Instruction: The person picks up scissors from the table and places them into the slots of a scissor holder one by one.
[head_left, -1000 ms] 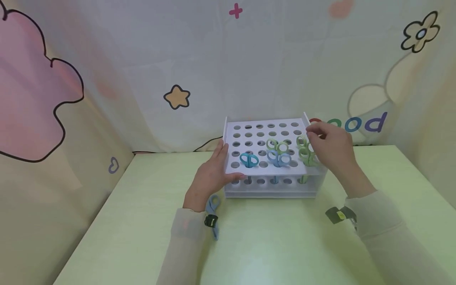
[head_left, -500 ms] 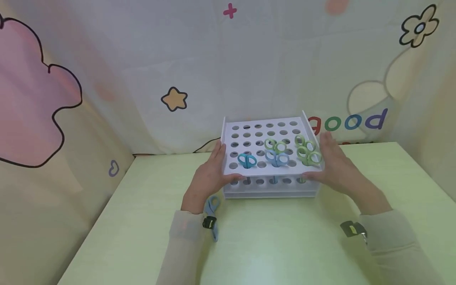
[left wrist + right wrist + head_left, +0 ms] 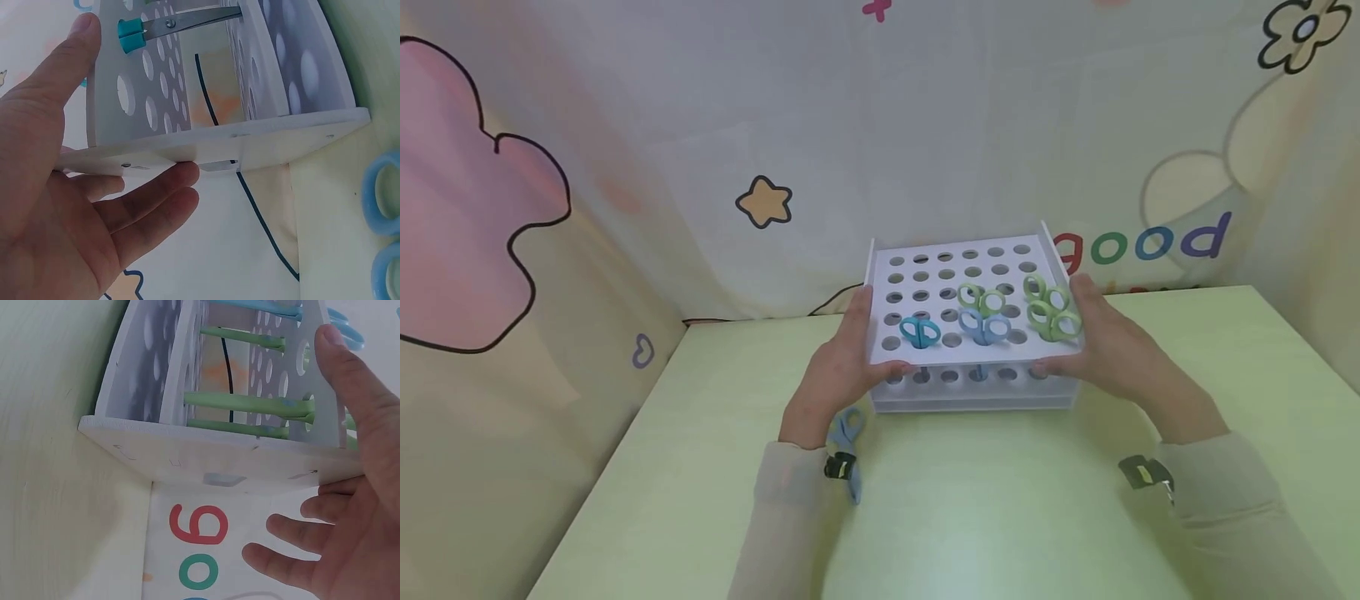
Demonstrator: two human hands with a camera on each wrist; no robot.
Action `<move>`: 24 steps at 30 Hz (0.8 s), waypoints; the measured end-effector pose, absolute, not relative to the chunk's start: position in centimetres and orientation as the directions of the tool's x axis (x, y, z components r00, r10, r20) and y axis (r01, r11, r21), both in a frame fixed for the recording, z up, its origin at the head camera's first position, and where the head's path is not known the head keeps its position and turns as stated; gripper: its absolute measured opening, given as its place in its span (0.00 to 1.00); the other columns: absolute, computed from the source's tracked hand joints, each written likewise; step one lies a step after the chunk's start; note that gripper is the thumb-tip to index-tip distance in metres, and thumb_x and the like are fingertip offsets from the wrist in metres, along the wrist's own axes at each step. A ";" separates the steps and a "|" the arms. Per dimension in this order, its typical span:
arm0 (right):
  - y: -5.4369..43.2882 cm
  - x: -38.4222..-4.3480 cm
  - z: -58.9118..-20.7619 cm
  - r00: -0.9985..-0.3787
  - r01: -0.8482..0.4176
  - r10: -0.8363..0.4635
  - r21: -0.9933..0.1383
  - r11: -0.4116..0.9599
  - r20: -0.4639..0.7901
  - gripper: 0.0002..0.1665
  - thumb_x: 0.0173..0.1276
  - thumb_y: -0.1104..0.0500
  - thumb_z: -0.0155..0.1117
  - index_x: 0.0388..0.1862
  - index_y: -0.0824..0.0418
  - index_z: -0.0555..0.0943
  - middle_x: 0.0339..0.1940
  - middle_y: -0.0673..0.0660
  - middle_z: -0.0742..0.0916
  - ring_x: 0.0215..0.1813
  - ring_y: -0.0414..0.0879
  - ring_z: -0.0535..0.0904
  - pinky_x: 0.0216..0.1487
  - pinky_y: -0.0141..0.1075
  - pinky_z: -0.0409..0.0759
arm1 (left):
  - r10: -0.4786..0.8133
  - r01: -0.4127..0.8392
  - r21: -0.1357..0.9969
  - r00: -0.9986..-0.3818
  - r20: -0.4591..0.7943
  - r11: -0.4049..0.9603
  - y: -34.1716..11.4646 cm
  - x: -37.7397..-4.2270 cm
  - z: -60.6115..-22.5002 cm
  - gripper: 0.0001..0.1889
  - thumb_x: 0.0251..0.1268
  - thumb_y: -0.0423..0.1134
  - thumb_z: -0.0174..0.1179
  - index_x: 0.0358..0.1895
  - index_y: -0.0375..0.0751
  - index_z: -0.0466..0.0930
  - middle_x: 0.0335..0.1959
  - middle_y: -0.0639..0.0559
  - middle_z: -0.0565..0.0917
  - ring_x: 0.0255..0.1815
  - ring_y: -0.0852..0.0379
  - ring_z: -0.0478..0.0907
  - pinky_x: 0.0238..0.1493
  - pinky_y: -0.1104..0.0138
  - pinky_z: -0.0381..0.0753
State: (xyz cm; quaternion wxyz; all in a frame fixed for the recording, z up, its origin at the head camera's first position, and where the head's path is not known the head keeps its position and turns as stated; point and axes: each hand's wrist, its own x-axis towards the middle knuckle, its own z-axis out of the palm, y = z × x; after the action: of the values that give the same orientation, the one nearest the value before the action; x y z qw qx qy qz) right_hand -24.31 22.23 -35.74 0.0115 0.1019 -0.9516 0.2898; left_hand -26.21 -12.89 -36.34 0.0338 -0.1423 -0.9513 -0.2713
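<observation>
A white rack (image 3: 933,267) with rows of round holes stands on the table. My left hand (image 3: 829,372) holds its left side, thumb over the top plate's front edge and fingertips against the side panel. My right hand (image 3: 1116,354) holds the right side likewise, its thumb on the front edge; in the right wrist view several fingers spread below the panel. Teal scissors (image 3: 920,333), light blue scissors (image 3: 984,328) and green scissors (image 3: 981,302) stand handles up in the holes. Two more green scissors (image 3: 1052,323) stand near the right hand.
Loose blue scissors (image 3: 846,429) lie on the pale green table (image 3: 970,517), beside the left wrist and partly hidden by its strap. A printed curtain (image 3: 820,108) hangs close behind the rack. A dark cord (image 3: 831,302) runs along the table's back edge.
My right hand has come down from the rack's back right corner and the green scissors to the right side, thumb at the front edge. The left hand stays on the rack. The view has tilted slightly.
</observation>
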 end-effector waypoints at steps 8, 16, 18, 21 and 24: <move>22.1 -24.4 -35.7 -0.981 -0.186 -0.184 -0.558 0.809 0.061 0.81 0.50 0.35 0.81 0.82 0.63 0.36 0.62 0.68 0.72 0.50 0.61 0.71 0.53 0.56 0.71 | 0.293 0.286 0.724 -0.949 0.121 0.627 -14.9 -25.9 -37.4 0.59 0.59 0.54 0.74 0.83 0.64 0.36 0.71 0.53 0.71 0.57 0.51 0.77 0.57 0.52 0.76; 22.2 -24.7 -35.7 -0.977 -0.207 -0.197 -0.572 0.794 0.081 0.80 0.50 0.35 0.81 0.83 0.62 0.37 0.69 0.69 0.68 0.54 0.63 0.70 0.57 0.60 0.70 | 0.298 0.218 0.909 -0.948 0.112 0.355 -20.1 -24.9 -40.3 0.30 0.77 0.41 0.58 0.76 0.39 0.62 0.62 0.38 0.80 0.64 0.44 0.76 0.65 0.51 0.71; 22.2 -24.7 -35.8 -0.977 -0.209 -0.197 -0.578 0.789 0.083 0.79 0.50 0.36 0.82 0.83 0.61 0.38 0.69 0.68 0.69 0.54 0.63 0.71 0.57 0.61 0.71 | 0.292 0.196 0.921 -0.952 0.096 0.337 -21.2 -24.6 -41.5 0.26 0.77 0.34 0.57 0.74 0.35 0.65 0.63 0.37 0.78 0.65 0.42 0.75 0.66 0.51 0.69; 22.1 -24.7 -35.9 -0.977 -0.206 -0.199 -0.590 0.781 0.077 0.79 0.51 0.37 0.82 0.83 0.60 0.37 0.69 0.68 0.69 0.54 0.63 0.71 0.57 0.61 0.71 | 0.281 0.146 0.909 -0.959 0.033 0.391 -22.5 -24.2 -43.2 0.25 0.74 0.28 0.57 0.72 0.35 0.68 0.69 0.38 0.73 0.72 0.40 0.66 0.70 0.48 0.62; 21.9 -24.7 -35.9 -0.977 -0.202 -0.201 -0.602 0.773 0.070 0.80 0.51 0.38 0.82 0.83 0.59 0.37 0.69 0.68 0.69 0.55 0.63 0.71 0.57 0.61 0.71 | 0.285 0.118 0.853 -0.958 -0.037 0.508 -23.5 -23.8 -44.2 0.27 0.68 0.25 0.58 0.70 0.36 0.72 0.77 0.39 0.63 0.78 0.39 0.52 0.73 0.44 0.52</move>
State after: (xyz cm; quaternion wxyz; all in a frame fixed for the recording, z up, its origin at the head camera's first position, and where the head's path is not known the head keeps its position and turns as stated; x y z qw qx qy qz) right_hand -24.70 21.95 -35.93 0.0008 0.1071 -0.9415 0.3195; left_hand -23.81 -23.52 -44.23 -0.0862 -0.1166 -0.8642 -0.4819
